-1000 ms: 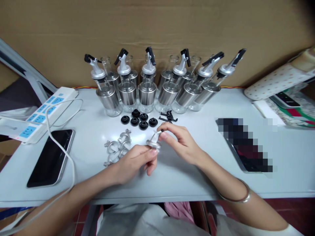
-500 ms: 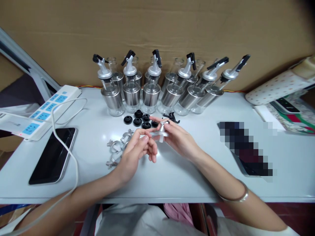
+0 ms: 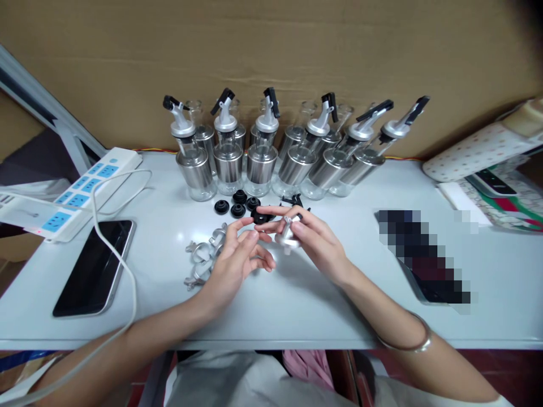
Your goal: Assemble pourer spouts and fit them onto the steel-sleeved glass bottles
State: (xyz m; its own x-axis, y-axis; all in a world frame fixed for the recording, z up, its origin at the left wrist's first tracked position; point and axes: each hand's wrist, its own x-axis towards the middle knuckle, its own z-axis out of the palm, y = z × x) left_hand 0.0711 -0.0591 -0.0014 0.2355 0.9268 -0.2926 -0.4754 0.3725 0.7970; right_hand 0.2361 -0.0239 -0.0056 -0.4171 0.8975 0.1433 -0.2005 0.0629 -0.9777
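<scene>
In my right hand [image 3: 320,246] is a silver pourer spout [image 3: 289,236] with a small black tip, gripped between thumb and fingers over the table. The right index and middle fingers reach left to a black ringed stopper [image 3: 260,217], seemingly lifted between their tips. My left hand [image 3: 237,257] is beside it, fingers apart, its index fingertip at the stopper's edge; whether it bears any of the stopper's weight I cannot tell. Several more black stoppers [image 3: 238,210] lie just beyond. Left of my left hand are loose silver spouts [image 3: 201,252], partly hidden by it.
Glass bottles with steel sleeves [image 3: 259,164] stand in rows at the back, the front ones topped with spouts. Small black levers [image 3: 294,200] lie before them. A phone [image 3: 93,268], power strip [image 3: 91,186] and white cable [image 3: 127,263] are left; a pixelated dark object [image 3: 424,260] is right.
My right hand has tilted the spout and drawn it slightly right and nearer. A black stopper now shows at the right fingertips. My left fingers have spread and moved apart from the spout.
</scene>
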